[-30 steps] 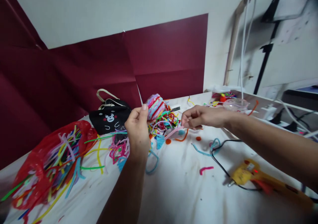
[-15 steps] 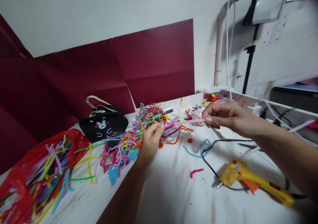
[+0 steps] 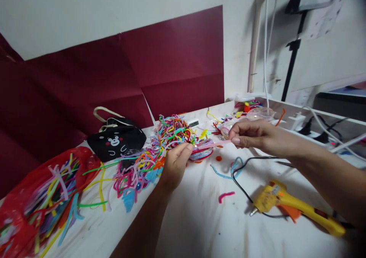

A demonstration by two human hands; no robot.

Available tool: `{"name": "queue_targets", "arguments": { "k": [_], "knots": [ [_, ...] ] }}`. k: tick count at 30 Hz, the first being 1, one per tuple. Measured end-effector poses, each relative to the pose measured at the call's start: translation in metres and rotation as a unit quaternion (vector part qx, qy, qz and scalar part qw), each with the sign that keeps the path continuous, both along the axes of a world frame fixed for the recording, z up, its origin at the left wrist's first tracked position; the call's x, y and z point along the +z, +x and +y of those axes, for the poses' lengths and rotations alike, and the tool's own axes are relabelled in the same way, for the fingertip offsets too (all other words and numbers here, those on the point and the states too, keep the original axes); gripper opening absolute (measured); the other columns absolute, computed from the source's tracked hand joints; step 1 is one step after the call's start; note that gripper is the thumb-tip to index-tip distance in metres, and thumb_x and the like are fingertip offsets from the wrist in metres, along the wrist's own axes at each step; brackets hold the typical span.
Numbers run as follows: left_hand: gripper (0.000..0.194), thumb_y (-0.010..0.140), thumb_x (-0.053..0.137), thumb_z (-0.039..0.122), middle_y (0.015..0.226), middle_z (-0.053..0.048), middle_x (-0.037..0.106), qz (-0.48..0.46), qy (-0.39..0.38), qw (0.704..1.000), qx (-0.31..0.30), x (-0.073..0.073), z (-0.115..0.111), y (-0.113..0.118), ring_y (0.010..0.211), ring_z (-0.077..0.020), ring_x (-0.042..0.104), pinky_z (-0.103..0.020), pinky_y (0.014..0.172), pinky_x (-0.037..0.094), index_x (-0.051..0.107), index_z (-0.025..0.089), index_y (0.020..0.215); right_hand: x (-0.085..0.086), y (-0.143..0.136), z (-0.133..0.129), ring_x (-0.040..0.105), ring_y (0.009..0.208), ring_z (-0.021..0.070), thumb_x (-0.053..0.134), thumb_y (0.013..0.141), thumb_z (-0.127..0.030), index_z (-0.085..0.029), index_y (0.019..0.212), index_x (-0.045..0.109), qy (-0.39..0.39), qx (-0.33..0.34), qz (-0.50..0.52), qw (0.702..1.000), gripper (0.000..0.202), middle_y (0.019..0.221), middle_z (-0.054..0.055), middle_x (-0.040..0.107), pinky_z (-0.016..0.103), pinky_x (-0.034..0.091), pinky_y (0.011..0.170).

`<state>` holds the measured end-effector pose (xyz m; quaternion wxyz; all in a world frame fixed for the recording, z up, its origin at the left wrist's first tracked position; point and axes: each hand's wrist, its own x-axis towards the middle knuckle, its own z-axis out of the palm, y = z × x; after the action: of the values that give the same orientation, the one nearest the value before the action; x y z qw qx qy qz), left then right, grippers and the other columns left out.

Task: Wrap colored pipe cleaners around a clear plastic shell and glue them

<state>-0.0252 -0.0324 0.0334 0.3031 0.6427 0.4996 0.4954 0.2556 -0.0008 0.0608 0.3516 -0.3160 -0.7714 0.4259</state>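
A pale pink pipe cleaner (image 3: 217, 145) stretches nearly level between my two hands. My left hand (image 3: 176, 162) pinches its left end between thumb and fingers, just in front of the heap of pipe cleaners. At the other end, my right hand (image 3: 253, 137) grips it with thumb and fingertips. Behind the strand lies a bundle of blue, red and pink pipe cleaners (image 3: 201, 156), partly covered by it. A big tangle of coloured pipe cleaners (image 3: 173, 130) spreads behind and left of my left hand.
A yellow hot glue gun (image 3: 281, 201) with a black cord lies at the right. Near it are a short magenta piece (image 3: 226, 196) and a blue curled strand (image 3: 228, 174). Leftward are a red plastic bag (image 3: 85, 157) of pipe cleaners and a black pouch (image 3: 114, 140). A power strip (image 3: 311, 134) stands far right.
The pink pipe cleaner stays stretched between both hands, which have come slightly closer together. An orange strand near the bundle no longer shows in its former spot. The view has shifted a little.
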Motion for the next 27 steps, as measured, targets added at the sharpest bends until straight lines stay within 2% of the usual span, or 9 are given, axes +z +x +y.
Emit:
{"name": "queue_targets", "arguments": {
  "k": [6, 14, 18, 22, 27],
  "knots": [
    [0.049, 0.094, 0.067, 0.056, 0.067, 0.002, 0.038, 0.025, 0.028, 0.999, -0.023, 0.002, -0.004, 0.001, 0.068, -0.0188, 0.039, -0.034, 0.065, 0.034, 0.045, 0.024, 0.063, -0.001, -0.001, 0.002, 0.050, 0.069, 0.0181, 0.079, 0.086, -0.085, -0.023, 0.084, 0.069, -0.001, -0.003, -0.005, 1.000, 0.063, 0.075, 0.000, 0.062, 0.033, 0.040, 0.066],
    [0.042, 0.089, 0.073, 0.058, 0.066, 0.002, 0.045, 0.023, 0.006, 1.000, -0.011, 0.000, -0.005, 0.000, 0.065, -0.0181, 0.040, -0.032, 0.060, 0.031, 0.065, 0.024, 0.067, 0.001, -0.007, -0.004, 0.053, 0.069, 0.0202, 0.085, 0.083, -0.078, -0.027, 0.081, 0.069, -0.028, -0.015, 0.005, 0.999, 0.053, 0.073, 0.002, 0.063, 0.036, 0.042, 0.066],
    [0.039, 0.087, 0.075, 0.055, 0.065, 0.002, 0.047, 0.027, 0.009, 0.999, -0.018, 0.000, -0.003, 0.000, 0.062, -0.0173, 0.039, -0.031, 0.057, 0.029, 0.065, 0.024, 0.066, 0.001, -0.007, -0.004, 0.053, 0.069, 0.0187, 0.084, 0.087, -0.070, -0.025, 0.082, 0.069, -0.015, -0.010, 0.004, 1.000, 0.048, 0.075, 0.001, 0.062, 0.035, 0.041, 0.067],
    [0.039, 0.085, 0.076, 0.055, 0.064, 0.002, 0.046, 0.025, 0.019, 0.999, -0.011, 0.001, -0.003, 0.000, 0.061, -0.0173, 0.039, -0.031, 0.056, 0.029, 0.062, 0.024, 0.064, 0.000, -0.008, -0.003, 0.052, 0.069, 0.0169, 0.084, 0.087, -0.071, -0.023, 0.082, 0.069, -0.008, -0.013, 0.013, 1.000, 0.050, 0.074, -0.001, 0.061, 0.034, 0.041, 0.067],
    [0.039, 0.090, 0.075, 0.056, 0.063, 0.002, 0.047, 0.013, 0.007, 1.000, -0.017, -0.009, 0.002, -0.009, 0.063, -0.0183, 0.041, -0.031, 0.059, 0.032, 0.069, 0.025, 0.067, -0.004, -0.012, 0.000, 0.053, 0.071, 0.0165, 0.087, 0.082, -0.072, -0.021, 0.083, 0.070, -0.023, -0.031, 0.040, 0.998, 0.053, 0.073, -0.001, 0.062, 0.032, 0.041, 0.068]
  ]
}}
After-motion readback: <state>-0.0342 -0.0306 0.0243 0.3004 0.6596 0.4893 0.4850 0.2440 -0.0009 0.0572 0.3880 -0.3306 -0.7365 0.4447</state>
